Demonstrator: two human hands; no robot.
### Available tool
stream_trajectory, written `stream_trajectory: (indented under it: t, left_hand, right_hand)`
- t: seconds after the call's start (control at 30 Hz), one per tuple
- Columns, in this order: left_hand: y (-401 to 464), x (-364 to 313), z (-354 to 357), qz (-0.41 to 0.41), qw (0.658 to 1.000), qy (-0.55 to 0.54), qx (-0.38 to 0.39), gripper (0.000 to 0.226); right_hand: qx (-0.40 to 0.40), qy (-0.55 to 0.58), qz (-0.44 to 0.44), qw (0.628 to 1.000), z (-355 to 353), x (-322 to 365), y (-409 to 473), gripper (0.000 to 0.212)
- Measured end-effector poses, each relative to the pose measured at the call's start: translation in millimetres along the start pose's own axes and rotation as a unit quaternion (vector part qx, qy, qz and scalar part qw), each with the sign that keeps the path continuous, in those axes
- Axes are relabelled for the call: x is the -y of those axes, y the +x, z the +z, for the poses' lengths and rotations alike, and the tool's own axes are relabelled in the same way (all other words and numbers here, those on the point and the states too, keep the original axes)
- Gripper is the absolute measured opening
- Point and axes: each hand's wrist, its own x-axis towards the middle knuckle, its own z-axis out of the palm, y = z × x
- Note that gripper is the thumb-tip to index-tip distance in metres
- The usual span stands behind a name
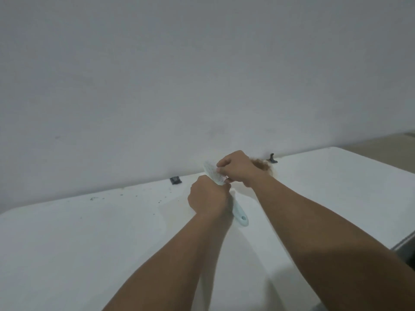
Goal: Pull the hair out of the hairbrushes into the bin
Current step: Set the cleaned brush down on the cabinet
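left hand [207,196] gripped the pale blue hairbrush [215,173] at the neck, fingers wrapped round it, handle end poking out below toward the person, head raised above the white table [89,239]. right hand [235,168] sat at the near edge of the bristle face, fingertips curled in a pinch; whether any strands were between them was too small and blurred to tell. a brownish clump of hair [262,166] showed just behind the right hand, over a pale rim that may have been the bin; could not tell for sure. two small dark clips sat at the table's far edge.

step in hand, by judgement: picking hair off the bristles. next move would call for a steady pull away from the bristles with the brush braced, then a short carry to the clump behind.
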Motion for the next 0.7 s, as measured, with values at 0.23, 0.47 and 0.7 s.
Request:
stream_trajectory:
  t: [0.23, 0.47, 0.7]
  left_hand:
    - [7, 8, 0, 0.019, 0.998, 0.063, 0.007, 0.038]
    - [11, 11, 0, 0.032, 0.996, 0.079, 0.017, 0.047]
    - [1, 2, 0, 0.078, 0.996, 0.02, -0.037, 0.043]
  right_hand:
    - [0.022, -0.023, 0.01, 0.999, 11, -9, 11, 0.026]
    - [0.021, -0.004, 0.009, 1.0, 8, -12, 8, 0.026]
    - [-0.121, -0.12, -0.013, 0.985, -31, -34, 12, 0.017]
